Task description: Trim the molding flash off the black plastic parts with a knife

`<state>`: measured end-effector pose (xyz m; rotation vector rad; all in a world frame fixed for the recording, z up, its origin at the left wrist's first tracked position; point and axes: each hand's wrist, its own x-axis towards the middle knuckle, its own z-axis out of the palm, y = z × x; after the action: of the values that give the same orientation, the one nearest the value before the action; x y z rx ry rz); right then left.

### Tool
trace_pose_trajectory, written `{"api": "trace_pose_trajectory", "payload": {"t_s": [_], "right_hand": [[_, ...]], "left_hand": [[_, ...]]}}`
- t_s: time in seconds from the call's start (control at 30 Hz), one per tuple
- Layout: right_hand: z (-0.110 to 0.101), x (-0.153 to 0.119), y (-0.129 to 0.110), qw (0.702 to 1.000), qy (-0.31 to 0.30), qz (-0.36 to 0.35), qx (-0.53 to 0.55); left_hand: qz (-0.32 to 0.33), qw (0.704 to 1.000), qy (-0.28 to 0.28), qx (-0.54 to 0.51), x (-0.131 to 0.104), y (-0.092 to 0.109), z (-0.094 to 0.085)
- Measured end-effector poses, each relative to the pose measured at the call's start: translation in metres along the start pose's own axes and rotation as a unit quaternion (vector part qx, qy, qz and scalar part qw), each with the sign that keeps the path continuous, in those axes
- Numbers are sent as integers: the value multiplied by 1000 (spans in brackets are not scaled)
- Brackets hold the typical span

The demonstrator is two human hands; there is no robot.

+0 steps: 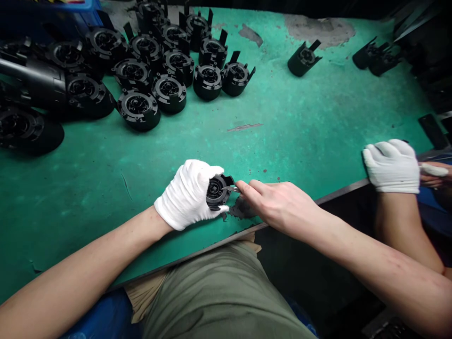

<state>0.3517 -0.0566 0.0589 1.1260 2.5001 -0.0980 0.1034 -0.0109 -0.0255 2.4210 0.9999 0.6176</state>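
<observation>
My left hand (190, 195), in a white glove, is wrapped round a round black plastic housing (214, 189) just above the green table top. The housing's ringed inner face is turned up and to the right, and the gloved palm hides its left side. My bare right hand (271, 200) pinches slim metal tweezers (233, 189), whose tip reaches into the housing's face. Most of the tweezers is hidden behind my fingers.
Many similar black housings (169, 93) stand at the back left beside a blue bin (88, 12). One more housing (302, 60) stands apart at the back right. A co-worker's gloved hand (391, 167) rests at the table's (282, 122) right edge.
</observation>
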Motion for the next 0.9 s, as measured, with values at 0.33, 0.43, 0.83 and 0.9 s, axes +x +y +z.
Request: {"api": "trace_pose_trajectory", "payload": {"t_s": [0.33,0.43,0.83,0.9], "right_hand": [[17,13,38,988,80,-101,89],[25,8,41,965,117,-84,217],[28,2,-5,901,265,-53,339],[25,8,-6,917,253,-78,298]], "left_hand": [[22,999,46,11,-3,-3,2],[11,1000,25,-5,2,-1,-3],[-5,999,51,-12,8,4,-8],[-14,999,29,-19,10,6,-9]]}}
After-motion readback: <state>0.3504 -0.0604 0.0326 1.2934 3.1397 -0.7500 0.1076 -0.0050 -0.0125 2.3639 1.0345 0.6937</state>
